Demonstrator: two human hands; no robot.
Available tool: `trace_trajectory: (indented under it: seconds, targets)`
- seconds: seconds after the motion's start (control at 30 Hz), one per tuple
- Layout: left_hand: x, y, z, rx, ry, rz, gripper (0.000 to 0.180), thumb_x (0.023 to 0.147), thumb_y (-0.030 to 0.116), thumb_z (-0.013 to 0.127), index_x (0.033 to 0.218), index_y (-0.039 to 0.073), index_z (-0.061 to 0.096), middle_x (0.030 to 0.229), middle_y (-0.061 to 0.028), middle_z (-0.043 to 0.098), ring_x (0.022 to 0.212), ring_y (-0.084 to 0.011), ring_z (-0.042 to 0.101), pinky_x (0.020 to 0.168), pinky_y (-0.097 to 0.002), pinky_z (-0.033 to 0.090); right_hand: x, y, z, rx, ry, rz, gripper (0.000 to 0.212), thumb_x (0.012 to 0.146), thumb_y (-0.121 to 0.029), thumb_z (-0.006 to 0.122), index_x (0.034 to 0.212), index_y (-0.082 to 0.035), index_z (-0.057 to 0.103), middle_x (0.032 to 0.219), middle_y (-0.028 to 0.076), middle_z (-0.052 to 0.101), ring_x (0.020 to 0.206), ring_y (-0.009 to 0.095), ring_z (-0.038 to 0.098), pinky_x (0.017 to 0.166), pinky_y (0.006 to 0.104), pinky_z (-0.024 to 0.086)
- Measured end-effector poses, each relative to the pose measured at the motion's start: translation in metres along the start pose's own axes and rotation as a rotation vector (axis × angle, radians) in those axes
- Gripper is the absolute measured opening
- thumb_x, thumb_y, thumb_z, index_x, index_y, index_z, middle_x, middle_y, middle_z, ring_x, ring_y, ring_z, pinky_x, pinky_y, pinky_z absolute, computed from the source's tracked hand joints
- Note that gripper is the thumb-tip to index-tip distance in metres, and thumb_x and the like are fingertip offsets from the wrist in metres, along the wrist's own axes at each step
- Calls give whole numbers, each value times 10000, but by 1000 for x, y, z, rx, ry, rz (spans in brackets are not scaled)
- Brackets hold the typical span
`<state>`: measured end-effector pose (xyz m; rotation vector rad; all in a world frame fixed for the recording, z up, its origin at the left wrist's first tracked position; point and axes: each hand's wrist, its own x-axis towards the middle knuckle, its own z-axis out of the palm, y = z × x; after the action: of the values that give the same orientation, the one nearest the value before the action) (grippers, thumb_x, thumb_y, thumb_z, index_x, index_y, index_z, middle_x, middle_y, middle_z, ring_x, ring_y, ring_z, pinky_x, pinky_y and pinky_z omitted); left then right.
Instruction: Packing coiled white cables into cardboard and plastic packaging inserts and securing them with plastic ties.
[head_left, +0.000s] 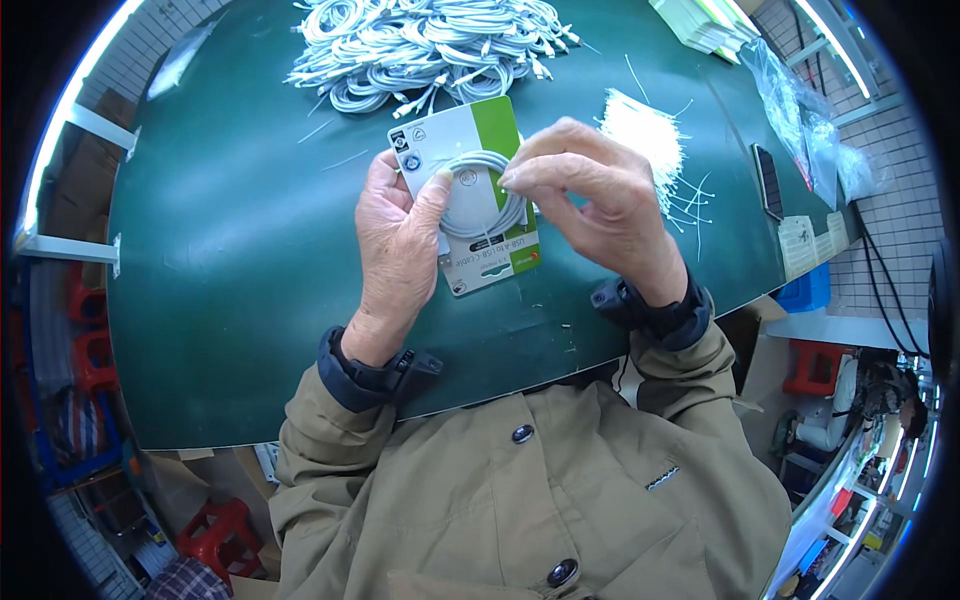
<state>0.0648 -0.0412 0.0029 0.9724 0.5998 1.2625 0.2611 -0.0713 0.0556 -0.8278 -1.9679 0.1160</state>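
Observation:
My left hand grips a white-and-green cardboard cable card by its left side, with the printing upside down to me. A coiled white USB cable lies against the card's face, and my left thumb presses on its left edge. At the coil's right side, my right hand is closed in a pinch, fingertips touching or almost touching the cable. Whatever sits between those fingertips is too small to make out. Both hands are raised over the green tabletop.
A large heap of coiled white cables covers the table's far middle. Thin white ties lie piled right of my hands. Farther right are a dark phone-like device, clear plastic bags and a stack of pale green cards.

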Motion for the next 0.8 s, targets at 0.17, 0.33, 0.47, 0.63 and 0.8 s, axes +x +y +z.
trace_trajectory:
  seconds: [0.17, 0.33, 0.47, 0.63, 0.8]
  targets:
    - [-1, -1, 0, 64, -19, -16, 299, 1004, -3, 592, 1277, -44, 479, 1175, -159, 677, 1064, -157, 673, 915, -293, 563, 0, 2, -1, -284, -215, -105, 232, 748, 18, 748, 935, -118, 728, 863, 17, 637, 758, 192, 629, 604, 318, 523]
    - [-2, -6, 1, 148, -12, -8, 306, 996, -14, 592, 1277, -47, 477, 1172, -149, 665, 1051, -153, 675, 901, -291, 569, -5, 3, 18, -353, -353, -167, 240, 687, -75, 746, 915, -146, 725, 846, -1, 563, 805, 196, 591, 652, 331, 510]
    - [-1, -5, -1, 166, -7, -9, 314, 990, -18, 598, 1278, -48, 476, 1169, -140, 656, 1038, -151, 678, 897, -291, 570, -4, 3, 22, -404, -386, -211, 234, 683, -107, 749, 910, -152, 719, 861, -4, 541, 823, 186, 579, 673, 328, 503]
    - [1, -1, -3, 125, -26, -21, 316, 988, -9, 613, 1273, -45, 482, 1169, -145, 664, 1046, -153, 679, 911, -292, 566, 0, 2, 25, -406, -321, -230, 249, 680, -104, 767, 921, -136, 713, 895, -2, 581, 828, 188, 593, 661, 325, 510]
    - [-3, 5, -1, 84, -59, -7, 335, 983, -1, 635, 1280, -43, 487, 1178, -152, 676, 1057, -157, 680, 924, -295, 563, -3, 6, 27, -244, -59, -222, 252, 708, -45, 809, 933, -96, 707, 930, 34, 673, 780, 210, 640, 617, 315, 529]
